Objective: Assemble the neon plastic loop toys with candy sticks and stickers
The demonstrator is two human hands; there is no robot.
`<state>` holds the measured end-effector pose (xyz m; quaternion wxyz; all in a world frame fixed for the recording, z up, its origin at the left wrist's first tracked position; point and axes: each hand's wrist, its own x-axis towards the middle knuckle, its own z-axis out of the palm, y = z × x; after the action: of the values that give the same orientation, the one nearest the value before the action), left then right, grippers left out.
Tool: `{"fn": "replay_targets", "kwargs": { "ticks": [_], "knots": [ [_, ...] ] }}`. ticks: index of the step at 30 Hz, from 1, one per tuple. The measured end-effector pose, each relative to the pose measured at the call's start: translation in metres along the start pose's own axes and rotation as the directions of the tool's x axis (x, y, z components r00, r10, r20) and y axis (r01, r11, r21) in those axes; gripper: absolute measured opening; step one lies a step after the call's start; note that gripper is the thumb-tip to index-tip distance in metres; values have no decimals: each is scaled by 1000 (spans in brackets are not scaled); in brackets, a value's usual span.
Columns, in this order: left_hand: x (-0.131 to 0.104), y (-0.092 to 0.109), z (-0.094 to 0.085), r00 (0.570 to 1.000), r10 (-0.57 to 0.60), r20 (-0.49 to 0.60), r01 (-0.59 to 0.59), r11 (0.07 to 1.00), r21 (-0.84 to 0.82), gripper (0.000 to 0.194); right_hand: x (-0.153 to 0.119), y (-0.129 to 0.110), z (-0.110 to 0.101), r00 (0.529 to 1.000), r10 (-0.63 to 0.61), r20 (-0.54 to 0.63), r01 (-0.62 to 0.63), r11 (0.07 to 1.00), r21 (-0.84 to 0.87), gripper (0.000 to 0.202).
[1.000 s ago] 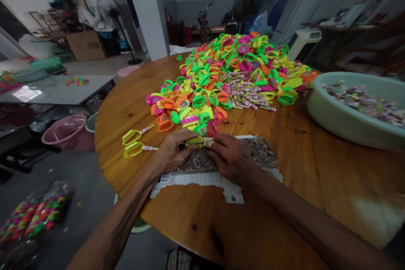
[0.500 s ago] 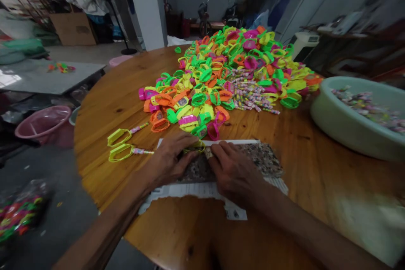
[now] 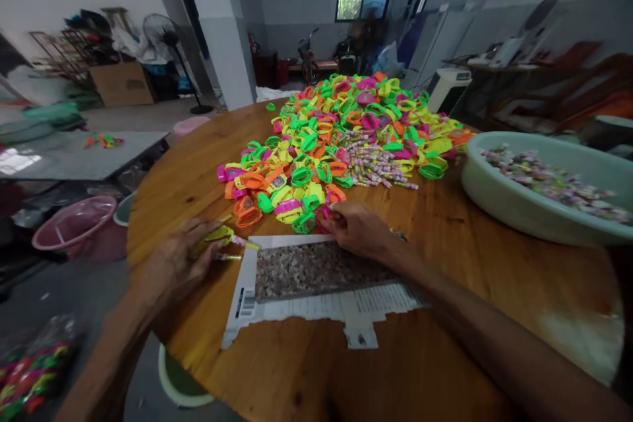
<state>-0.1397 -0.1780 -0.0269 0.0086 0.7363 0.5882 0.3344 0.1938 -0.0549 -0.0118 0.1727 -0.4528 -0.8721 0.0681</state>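
Observation:
My left hand [image 3: 180, 257] is at the left of the table, its fingers closed on a yellow toy watch [image 3: 221, 233]. A thin wrapped candy stick [image 3: 246, 242] runs from that watch toward the stone slab. Another stick's end shows just below, its watch mostly hidden by the hand. At the pile's near edge my right hand [image 3: 359, 229] has its fingers closed on a pink toy watch [image 3: 322, 217]. Below my right forearm and wrist lies a speckled granite slab [image 3: 301, 271] on torn white printed paper [image 3: 306, 310].
A heap of bright toy watches [image 3: 306, 138] covers the back of the round wooden table [image 3: 188, 178], with loose candy sticks [image 3: 373, 165] among them. A pale green basin [image 3: 534, 194] of candy sticks stands at the right. Pink tub [image 3: 74, 231] on the left floor.
Both hands have left the granite slab. My left hand moved left with a yellow watch to where the other yellow watches lie; my right hand moved up to the pile's pink watch.

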Motion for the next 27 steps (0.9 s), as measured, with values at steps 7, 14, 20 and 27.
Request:
{"fn": "replay_targets", "kwargs": {
  "ticks": [7, 14, 20, 27],
  "knots": [
    [-2, -8, -1, 998, 25, 65, -41, 965, 257, 33, 2, 2, -4, 1000, 3, 21, -3, 1000, 10, 21],
    [27, 83, 37, 984, 180, 8, -178, 980, -84, 40, -29, -25, -28, 958, -278, 72, 269, 957, 109, 16],
    [48, 113, 82, 925, 350, 147, -322, 929, -182, 32, -16, -9, -37, 938, -259, 229, 259, 965, 33, 18],
    [46, 111, 78, 944, 286, 162, -246, 942, -227, 31, 44, 68, -28, 992, 128, 17, -115, 936, -334, 27]
  ]
}}
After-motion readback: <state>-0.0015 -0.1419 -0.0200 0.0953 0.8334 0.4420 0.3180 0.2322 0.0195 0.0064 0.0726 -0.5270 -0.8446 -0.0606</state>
